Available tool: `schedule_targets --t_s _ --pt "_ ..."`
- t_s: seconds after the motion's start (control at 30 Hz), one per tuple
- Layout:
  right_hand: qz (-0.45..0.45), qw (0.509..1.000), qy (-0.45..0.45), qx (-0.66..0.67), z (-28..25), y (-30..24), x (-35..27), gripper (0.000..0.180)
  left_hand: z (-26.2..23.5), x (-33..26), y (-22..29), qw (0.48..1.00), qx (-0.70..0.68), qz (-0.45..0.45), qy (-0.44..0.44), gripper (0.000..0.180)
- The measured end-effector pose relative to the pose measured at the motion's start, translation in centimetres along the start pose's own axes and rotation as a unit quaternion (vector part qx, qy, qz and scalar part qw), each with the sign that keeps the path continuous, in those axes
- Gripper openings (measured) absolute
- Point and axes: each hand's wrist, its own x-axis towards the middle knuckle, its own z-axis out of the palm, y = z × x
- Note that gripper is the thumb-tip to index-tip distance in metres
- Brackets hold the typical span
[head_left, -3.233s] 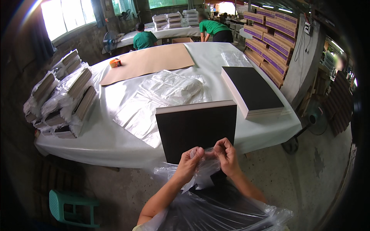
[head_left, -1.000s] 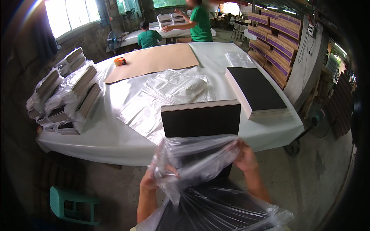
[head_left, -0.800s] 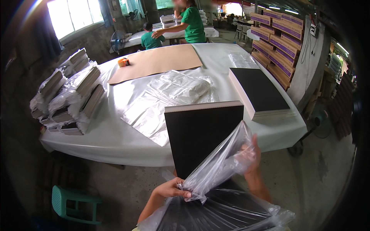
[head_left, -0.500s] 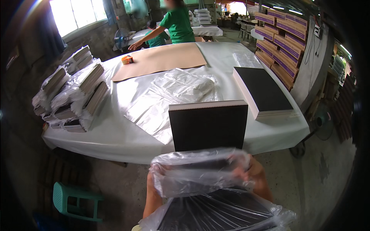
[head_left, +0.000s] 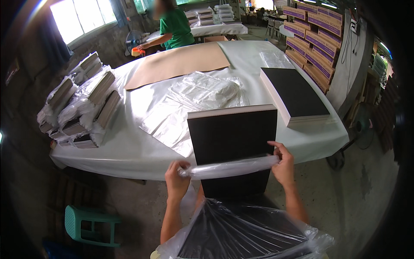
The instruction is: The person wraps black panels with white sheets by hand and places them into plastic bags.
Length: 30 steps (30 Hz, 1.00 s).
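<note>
A black-faced stack of boards (head_left: pixel 233 134) stands upright in front of me at the table's near edge, its pale edges on top. Across its front stretches a clear plastic bag (head_left: pixel 233 167), bunched into a narrow band. My left hand (head_left: pixel 177 179) pinches the band's left end. At the other end my right hand (head_left: pixel 282 166) grips it between thumb and fingers, the index finger pointing toward the boards. Below, over my lap, clear plastic sheeting (head_left: pixel 250 224) lies creased over something black.
Flat clear bags (head_left: pixel 202 93) lie mid-table. Another black-topped stack (head_left: pixel 297 95) rests at right, plastic-wrapped stacks (head_left: pixel 86 103) at left. Brown paper (head_left: pixel 181 67) covers the far side, where a co-worker in green (head_left: pixel 177 28) holds orange tape (head_left: pixel 138 52). A green stool (head_left: pixel 90 224) stands lower left.
The loose, billowing bag has been gathered into a narrow band and raised across the upright boards. The co-worker has moved left, and the tape has left the brown paper for their hand.
</note>
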Motion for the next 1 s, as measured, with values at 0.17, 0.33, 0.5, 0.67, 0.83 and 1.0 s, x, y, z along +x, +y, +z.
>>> schedule_targets --t_s 0.17,0.33,0.5,0.67,0.83,1.0 --pt "-0.078 0.977 0.172 -0.095 1.0 -1.2 3.4 0.064 2.2 5.7 3.0 0.975 0.113 0.051 0.187 0.066" --pt "-0.080 0.978 0.111 -0.160 -0.7 -1.2 6.6 0.066 1.9 8.2 3.6 0.986 0.106 0.065 0.111 0.065" --pt "-0.083 0.984 0.093 -0.128 -0.9 -0.6 6.7 0.065 2.0 7.1 2.7 0.958 0.128 0.189 0.173 0.059" --pt "-0.133 0.964 0.186 -0.136 -0.6 -0.6 5.1 0.055 0.2 5.7 3.5 0.967 0.013 0.190 0.167 0.043" --pt "-0.157 0.952 0.245 -0.094 -1.8 -3.0 5.1 0.030 -2.8 6.7 4.4 0.974 -0.214 0.064 0.025 0.025" --pt "-0.143 0.975 0.162 0.051 -3.4 -3.1 5.6 0.017 -3.9 7.3 4.8 0.884 -0.433 -0.124 -0.125 0.015"
